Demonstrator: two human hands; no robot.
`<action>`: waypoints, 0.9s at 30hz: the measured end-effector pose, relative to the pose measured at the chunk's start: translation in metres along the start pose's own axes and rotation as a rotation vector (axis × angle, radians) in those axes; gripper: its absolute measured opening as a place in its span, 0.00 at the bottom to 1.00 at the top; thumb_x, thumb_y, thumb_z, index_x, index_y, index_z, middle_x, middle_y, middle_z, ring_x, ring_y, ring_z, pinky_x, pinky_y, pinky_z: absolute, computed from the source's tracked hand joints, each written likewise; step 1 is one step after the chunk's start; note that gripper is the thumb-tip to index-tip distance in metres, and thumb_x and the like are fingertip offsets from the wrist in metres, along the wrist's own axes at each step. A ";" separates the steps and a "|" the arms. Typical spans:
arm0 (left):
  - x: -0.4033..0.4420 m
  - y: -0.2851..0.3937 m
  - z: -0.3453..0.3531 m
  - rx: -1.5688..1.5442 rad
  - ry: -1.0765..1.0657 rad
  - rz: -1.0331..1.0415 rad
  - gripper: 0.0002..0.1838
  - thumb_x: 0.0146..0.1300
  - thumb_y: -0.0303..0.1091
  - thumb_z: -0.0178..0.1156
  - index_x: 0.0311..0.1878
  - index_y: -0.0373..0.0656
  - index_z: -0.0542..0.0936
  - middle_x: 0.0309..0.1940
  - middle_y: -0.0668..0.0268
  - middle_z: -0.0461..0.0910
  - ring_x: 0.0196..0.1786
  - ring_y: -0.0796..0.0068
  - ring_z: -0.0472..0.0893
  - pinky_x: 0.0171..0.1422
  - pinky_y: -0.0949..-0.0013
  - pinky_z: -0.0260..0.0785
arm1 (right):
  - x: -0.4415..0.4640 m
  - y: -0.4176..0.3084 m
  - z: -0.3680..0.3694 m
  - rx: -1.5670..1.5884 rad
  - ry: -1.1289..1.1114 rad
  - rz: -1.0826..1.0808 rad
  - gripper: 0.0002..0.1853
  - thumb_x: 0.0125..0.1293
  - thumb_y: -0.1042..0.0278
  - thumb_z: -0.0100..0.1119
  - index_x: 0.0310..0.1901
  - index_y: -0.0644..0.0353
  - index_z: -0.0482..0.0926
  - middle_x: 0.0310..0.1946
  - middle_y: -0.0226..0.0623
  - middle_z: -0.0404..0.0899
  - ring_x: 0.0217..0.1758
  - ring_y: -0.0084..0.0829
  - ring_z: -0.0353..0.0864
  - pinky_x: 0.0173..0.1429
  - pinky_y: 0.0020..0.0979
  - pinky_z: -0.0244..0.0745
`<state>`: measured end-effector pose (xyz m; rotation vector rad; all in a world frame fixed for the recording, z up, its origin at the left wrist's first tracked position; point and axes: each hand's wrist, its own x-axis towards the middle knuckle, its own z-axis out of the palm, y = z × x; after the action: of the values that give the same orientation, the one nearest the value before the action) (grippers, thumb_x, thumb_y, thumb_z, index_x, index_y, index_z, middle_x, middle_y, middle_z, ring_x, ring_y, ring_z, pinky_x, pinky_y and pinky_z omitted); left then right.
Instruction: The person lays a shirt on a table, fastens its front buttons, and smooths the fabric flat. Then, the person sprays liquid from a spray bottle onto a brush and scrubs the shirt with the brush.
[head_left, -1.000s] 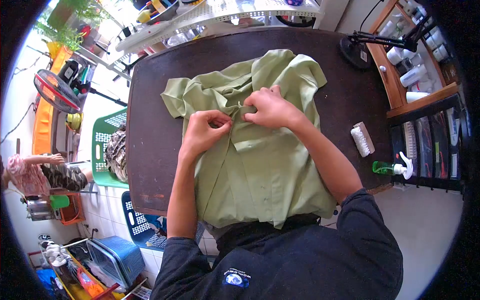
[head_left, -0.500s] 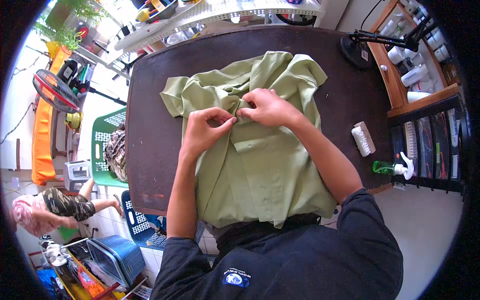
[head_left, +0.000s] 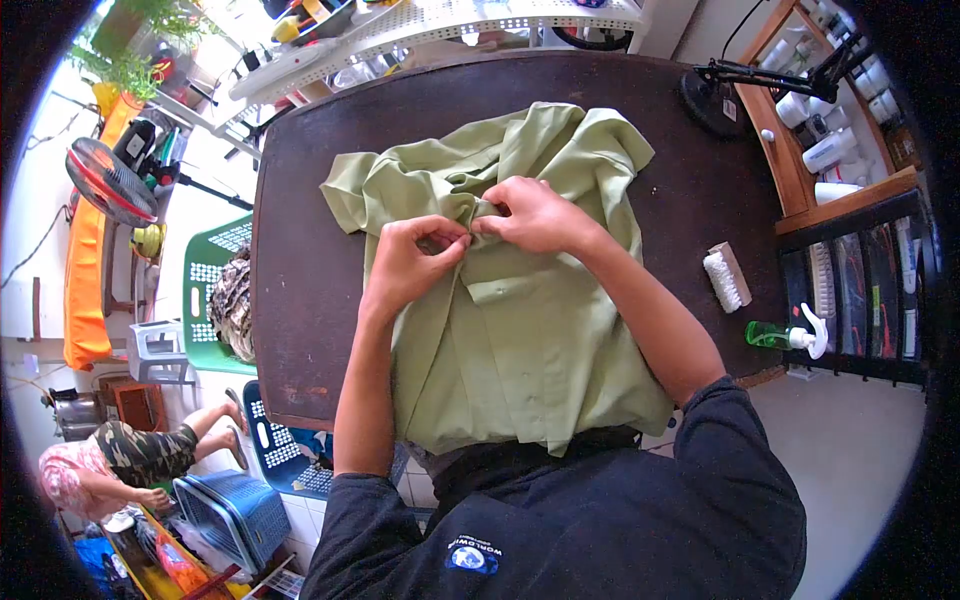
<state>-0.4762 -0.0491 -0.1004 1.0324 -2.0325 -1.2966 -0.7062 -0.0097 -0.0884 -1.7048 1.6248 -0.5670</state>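
A light green shirt (head_left: 540,350) is spread over the dark table, its lower end hanging over the near edge against my body. My left hand (head_left: 415,255) pinches the edge of the front opening near the upper middle. Right beside it, my right hand (head_left: 530,215) grips the same placket, its thumb and fingers closed on the cloth. The fingertips of both hands nearly meet. Whatever small part lies between them is hidden. Folds of cloth bunch up above the hands.
On the dark brown table (head_left: 310,300) a white-bristled brush (head_left: 725,280) lies at right, with a green spray bottle (head_left: 785,337) near the edge. A black lamp base (head_left: 712,105) stands at the back right. Green (head_left: 200,340) and blue baskets (head_left: 262,430) stand left; another person (head_left: 130,455) is beyond.
My hands stay almost in place on the shirt, with only a slight shift of the fingertips. The person at lower left has moved toward the rack and baskets.
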 end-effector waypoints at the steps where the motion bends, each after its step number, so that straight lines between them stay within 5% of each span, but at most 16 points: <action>1: 0.000 0.001 0.000 0.000 0.000 0.000 0.06 0.65 0.23 0.74 0.44 0.33 0.93 0.31 0.69 0.91 0.30 0.86 0.79 0.37 0.80 0.73 | 0.000 -0.001 -0.001 0.000 0.000 0.000 0.18 0.72 0.59 0.72 0.30 0.64 0.82 0.22 0.37 0.79 0.25 0.34 0.72 0.40 0.42 0.76; 11: -0.001 0.001 0.000 0.002 0.052 0.024 0.04 0.66 0.24 0.74 0.42 0.33 0.92 0.29 0.70 0.89 0.29 0.86 0.77 0.35 0.79 0.71 | 0.000 0.008 0.000 -0.093 0.009 -0.042 0.14 0.69 0.61 0.70 0.30 0.62 0.82 0.23 0.37 0.81 0.27 0.39 0.74 0.55 0.45 0.74; 15: 0.001 0.001 -0.001 0.026 0.083 0.010 0.03 0.66 0.24 0.74 0.40 0.34 0.91 0.28 0.71 0.87 0.29 0.86 0.76 0.35 0.79 0.69 | 0.001 0.010 0.004 -0.226 0.003 -0.018 0.10 0.64 0.61 0.68 0.31 0.59 0.86 0.29 0.46 0.88 0.37 0.54 0.82 0.66 0.52 0.65; 20: 0.000 0.003 -0.001 0.033 0.092 0.015 0.03 0.66 0.24 0.75 0.39 0.34 0.91 0.27 0.71 0.87 0.29 0.86 0.76 0.34 0.79 0.69 | -0.003 0.004 0.001 -0.325 0.002 -0.019 0.12 0.65 0.60 0.68 0.30 0.59 0.85 0.31 0.47 0.89 0.38 0.55 0.83 0.67 0.52 0.64; 27: -0.002 0.008 0.003 0.064 0.059 0.031 0.03 0.65 0.24 0.75 0.39 0.35 0.91 0.27 0.72 0.87 0.28 0.86 0.75 0.34 0.79 0.69 | -0.004 0.002 -0.002 -0.137 -0.011 -0.026 0.21 0.72 0.56 0.69 0.25 0.58 0.75 0.20 0.33 0.74 0.28 0.39 0.70 0.69 0.49 0.65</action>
<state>-0.4798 -0.0444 -0.0941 1.0513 -2.0496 -1.1783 -0.7095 -0.0064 -0.0874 -1.8267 1.6698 -0.4673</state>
